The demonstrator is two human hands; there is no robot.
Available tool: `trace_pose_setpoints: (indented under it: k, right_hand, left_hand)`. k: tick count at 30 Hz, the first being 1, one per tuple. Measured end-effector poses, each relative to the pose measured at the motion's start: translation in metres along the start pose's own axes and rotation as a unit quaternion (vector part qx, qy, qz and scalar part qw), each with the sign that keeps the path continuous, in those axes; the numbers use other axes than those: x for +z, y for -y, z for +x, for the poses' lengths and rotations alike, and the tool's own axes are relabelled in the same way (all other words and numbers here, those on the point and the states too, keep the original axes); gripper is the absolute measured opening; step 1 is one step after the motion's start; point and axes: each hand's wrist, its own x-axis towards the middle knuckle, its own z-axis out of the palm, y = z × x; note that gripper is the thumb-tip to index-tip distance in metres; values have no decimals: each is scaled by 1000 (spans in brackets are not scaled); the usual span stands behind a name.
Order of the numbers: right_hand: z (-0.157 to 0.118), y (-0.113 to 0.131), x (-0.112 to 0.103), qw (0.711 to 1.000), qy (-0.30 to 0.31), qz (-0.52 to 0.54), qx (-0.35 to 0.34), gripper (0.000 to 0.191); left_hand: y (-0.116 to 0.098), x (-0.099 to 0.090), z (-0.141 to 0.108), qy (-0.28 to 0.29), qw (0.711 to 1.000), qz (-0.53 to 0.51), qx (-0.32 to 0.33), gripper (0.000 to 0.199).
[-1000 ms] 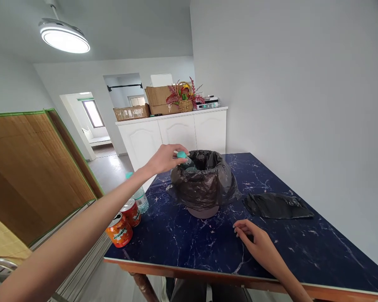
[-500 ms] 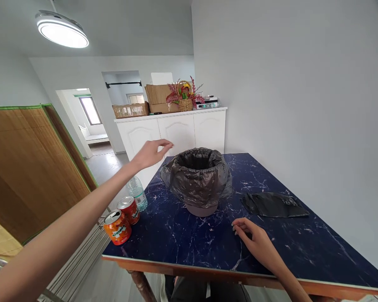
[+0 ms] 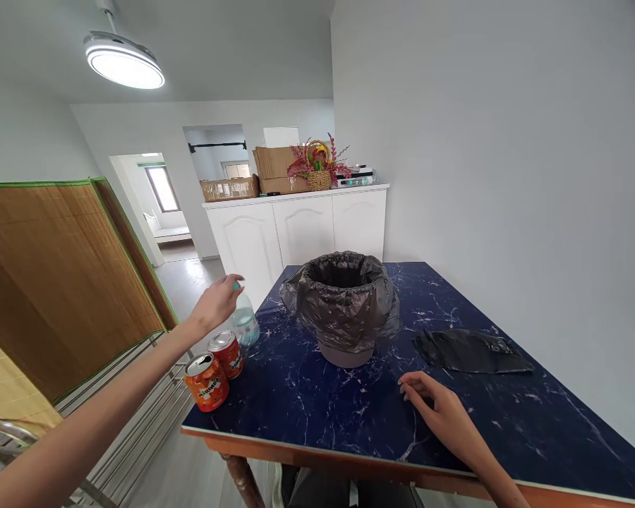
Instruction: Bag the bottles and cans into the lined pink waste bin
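My left hand [image 3: 218,303] is closed at the top of a clear plastic water bottle [image 3: 245,323], its fingers around the green cap. The bottle stands at the table's left edge, behind two soda cans. Nearest me is an orange can [image 3: 207,384] with its top opened; a red can [image 3: 227,354] stands right behind it. My right hand [image 3: 438,409] rests on the tabletop, fingers loosely bent and apart, holding nothing. Between the hands, farther back, stands a trash bin [image 3: 346,355] lined with a black trash bag [image 3: 349,314] folded over its rim.
Folded black plastic bags [image 3: 476,351] lie on the right of the dark blue marbled table [image 3: 307,416]. A white wall [image 3: 497,176] runs along the right. Behind is a white cabinet [image 3: 304,229] with cardboard boxes [image 3: 278,169] and a flower basket [image 3: 318,180]. A metal rack [image 3: 137,402] stands at left.
My left hand has moved down and left from beside the bin to the bottle's cap and closed on it. My right hand stays on the table. The view has shifted slightly.
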Motion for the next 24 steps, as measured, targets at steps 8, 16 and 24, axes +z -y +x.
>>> trace_pose_setpoints:
  k: [8, 16, 24]
  right_hand:
    - [1, 7, -1, 1000, -14, 4, -13, 41]
    - [5, 10, 0, 999, -31, 16, -18, 49]
    - [3, 13, -2, 1000, -18, 19, -11, 44]
  left_hand:
    - [-88, -97, 5, -381, 885, -218, 155, 33]
    - [-176, -41, 35, -97, 915, -271, 281, 31]
    - [-180, -15, 35, 88, 915, -260, 296, 37]
